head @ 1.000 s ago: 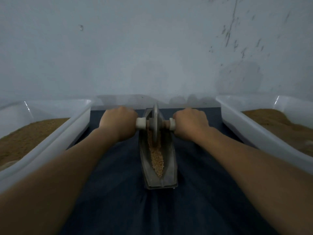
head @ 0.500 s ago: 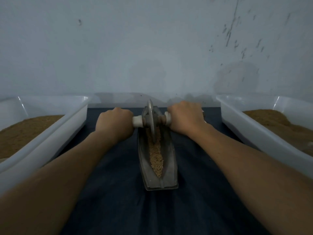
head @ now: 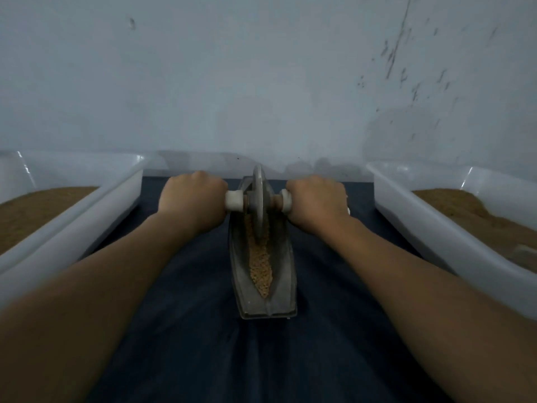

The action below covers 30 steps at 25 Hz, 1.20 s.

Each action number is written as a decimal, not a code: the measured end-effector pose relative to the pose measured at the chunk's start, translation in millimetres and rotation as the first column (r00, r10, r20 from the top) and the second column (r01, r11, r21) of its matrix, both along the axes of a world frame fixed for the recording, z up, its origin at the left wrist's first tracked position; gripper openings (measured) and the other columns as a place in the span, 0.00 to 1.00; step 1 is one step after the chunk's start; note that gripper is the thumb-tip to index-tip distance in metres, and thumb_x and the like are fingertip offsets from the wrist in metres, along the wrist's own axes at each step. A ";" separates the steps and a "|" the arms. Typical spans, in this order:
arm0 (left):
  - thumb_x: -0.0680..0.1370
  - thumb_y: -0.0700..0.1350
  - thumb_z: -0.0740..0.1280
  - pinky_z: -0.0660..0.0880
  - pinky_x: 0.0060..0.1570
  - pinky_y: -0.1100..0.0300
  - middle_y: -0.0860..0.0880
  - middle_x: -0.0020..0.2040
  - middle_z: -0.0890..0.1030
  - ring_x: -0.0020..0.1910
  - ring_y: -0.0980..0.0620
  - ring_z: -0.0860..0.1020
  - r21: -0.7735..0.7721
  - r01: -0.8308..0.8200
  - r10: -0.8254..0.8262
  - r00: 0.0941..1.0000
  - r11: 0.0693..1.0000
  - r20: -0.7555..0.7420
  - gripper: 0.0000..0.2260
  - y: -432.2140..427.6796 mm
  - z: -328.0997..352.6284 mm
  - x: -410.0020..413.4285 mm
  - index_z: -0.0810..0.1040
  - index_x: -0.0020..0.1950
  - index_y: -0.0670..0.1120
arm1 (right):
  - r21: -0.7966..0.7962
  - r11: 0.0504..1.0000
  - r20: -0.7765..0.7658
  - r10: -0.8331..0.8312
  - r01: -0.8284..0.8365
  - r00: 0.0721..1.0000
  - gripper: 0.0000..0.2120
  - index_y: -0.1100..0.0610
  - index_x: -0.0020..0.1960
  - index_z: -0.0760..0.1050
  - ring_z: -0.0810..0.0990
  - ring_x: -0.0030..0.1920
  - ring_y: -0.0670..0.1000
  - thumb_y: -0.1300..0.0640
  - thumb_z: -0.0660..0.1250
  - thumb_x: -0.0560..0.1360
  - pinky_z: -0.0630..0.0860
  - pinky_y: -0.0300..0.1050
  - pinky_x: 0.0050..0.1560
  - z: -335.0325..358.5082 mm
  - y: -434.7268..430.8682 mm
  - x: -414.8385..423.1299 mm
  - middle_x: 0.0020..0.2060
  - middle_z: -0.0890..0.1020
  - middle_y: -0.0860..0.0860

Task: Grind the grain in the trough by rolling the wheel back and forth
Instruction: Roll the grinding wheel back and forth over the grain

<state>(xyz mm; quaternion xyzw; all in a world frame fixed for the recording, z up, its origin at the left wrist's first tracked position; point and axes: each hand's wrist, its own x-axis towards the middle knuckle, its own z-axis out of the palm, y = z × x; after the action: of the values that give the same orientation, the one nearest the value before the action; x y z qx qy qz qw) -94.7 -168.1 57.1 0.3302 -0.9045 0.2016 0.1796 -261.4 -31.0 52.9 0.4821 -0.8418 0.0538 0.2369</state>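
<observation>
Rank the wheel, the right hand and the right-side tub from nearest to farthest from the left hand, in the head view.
1. wheel, just right of the left hand, which grips its handle.
2. right hand, beyond the wheel, on the other handle.
3. right-side tub, at the far right.

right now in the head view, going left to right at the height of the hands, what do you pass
left tray holding brown meal → left hand → wheel, standing in the trough → right hand → right tray holding brown meal
</observation>
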 end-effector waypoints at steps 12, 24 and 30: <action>0.77 0.51 0.64 0.68 0.37 0.54 0.49 0.43 0.78 0.40 0.45 0.78 0.034 0.006 -0.006 1.000 0.999 -0.020 0.05 0.6 -5.5 -1.4 0.79 0.49 0.52 | 0.013 1.000 -0.035 0.008 -0.008 0.999 0.04 0.50 0.49 0.77 0.80 0.44 0.56 0.51 0.68 0.77 0.71 0.47 0.38 -0.3 -0.7 4.8 0.42 0.80 0.50; 0.73 0.50 0.67 0.61 0.28 0.59 0.54 0.30 0.66 0.27 0.49 0.71 -0.168 0.073 -0.076 0.997 0.983 -0.007 0.08 10.7 -16.9 20.7 0.69 0.37 0.54 | -0.084 0.994 -0.152 0.059 -0.073 0.987 0.12 0.47 0.41 0.68 0.65 0.29 0.49 0.49 0.72 0.69 0.60 0.41 0.30 -14.2 26.1 6.9 0.31 0.72 0.45; 0.74 0.49 0.69 0.62 0.30 0.58 0.53 0.33 0.70 0.31 0.47 0.74 -0.161 0.100 -0.105 0.994 0.982 -0.025 0.05 14.0 -5.0 12.2 0.74 0.42 0.51 | -0.066 0.997 -0.058 0.046 -0.050 0.997 0.07 0.47 0.43 0.70 0.69 0.32 0.49 0.50 0.70 0.73 0.60 0.42 0.30 -18.1 28.7 3.5 0.34 0.73 0.44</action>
<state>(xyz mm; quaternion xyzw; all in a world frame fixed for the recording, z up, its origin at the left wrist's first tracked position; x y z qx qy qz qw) -82.6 -154.1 52.1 0.2712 -0.8981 0.2581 0.2307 -258.0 -2.3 34.8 0.4953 -0.8206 0.0743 0.2754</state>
